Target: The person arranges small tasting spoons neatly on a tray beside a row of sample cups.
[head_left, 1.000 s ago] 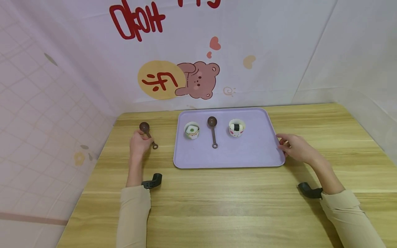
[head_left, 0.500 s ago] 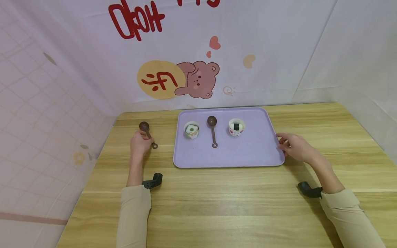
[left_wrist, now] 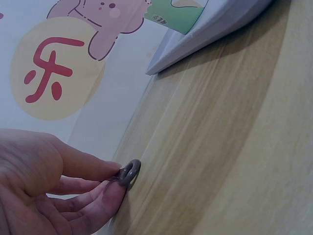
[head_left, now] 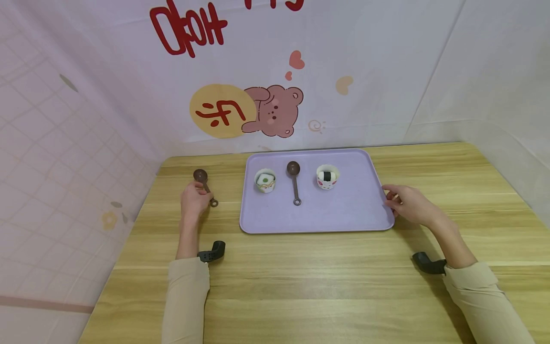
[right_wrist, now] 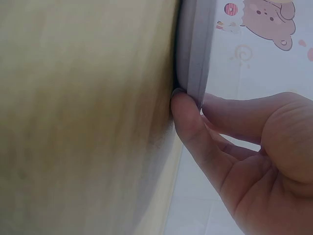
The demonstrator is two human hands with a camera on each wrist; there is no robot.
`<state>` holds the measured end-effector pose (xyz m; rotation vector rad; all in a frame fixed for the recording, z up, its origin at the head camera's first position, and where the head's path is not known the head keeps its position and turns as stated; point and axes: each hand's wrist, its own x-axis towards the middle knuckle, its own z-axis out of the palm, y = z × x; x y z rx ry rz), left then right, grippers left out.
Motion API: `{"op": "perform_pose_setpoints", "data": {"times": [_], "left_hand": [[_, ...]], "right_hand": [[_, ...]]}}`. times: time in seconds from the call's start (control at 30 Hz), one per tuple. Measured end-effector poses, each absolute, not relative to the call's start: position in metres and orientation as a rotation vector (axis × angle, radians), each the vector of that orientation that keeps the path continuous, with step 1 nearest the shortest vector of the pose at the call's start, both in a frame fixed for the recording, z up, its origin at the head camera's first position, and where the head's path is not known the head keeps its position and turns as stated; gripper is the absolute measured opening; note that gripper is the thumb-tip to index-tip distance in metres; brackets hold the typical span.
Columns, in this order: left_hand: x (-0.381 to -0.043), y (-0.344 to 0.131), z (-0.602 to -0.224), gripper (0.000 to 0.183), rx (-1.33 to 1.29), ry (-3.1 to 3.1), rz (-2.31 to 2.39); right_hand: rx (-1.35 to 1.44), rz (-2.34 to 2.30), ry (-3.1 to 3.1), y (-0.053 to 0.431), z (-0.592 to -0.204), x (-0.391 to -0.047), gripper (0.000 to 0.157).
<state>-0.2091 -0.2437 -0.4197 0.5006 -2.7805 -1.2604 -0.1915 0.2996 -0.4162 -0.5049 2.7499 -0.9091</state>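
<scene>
My left hand (head_left: pixel 194 199) pinches the handle of a brown measuring scoop (head_left: pixel 200 175) on the wooden table, left of the tray. In the left wrist view the ring end (left_wrist: pixel 130 172) of that handle pokes out past the thumb and fingers. At the other side, my right hand (head_left: pixel 410 203) grips the right rim of a lavender tray (head_left: pixel 343 215); in the right wrist view the tray's edge (right_wrist: pixel 194 54) sits between thumb and fingers. On the tray a second brown scoop (head_left: pixel 294 168) lies between two paper cups.
The left cup (head_left: pixel 266 185) holds a white piece with a green dot. In the right cup (head_left: pixel 328 181) is a white piece with a black band. A printed cloth backdrop (head_left: pixel 369 71) rises behind the table (head_left: pixel 309 286), with side panels left and right.
</scene>
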Motion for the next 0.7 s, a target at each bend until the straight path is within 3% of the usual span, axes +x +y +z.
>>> {"op": "perform_pose_setpoints", "data": {"times": [0.7], "left_hand": [[-0.2094,-0.2387,-0.4229,0.043,0.468,-2.764,-1.256]], "right_hand": [[-0.524,-0.914,2.758,0.301,-0.4204,-0.1928,0.044]]}}
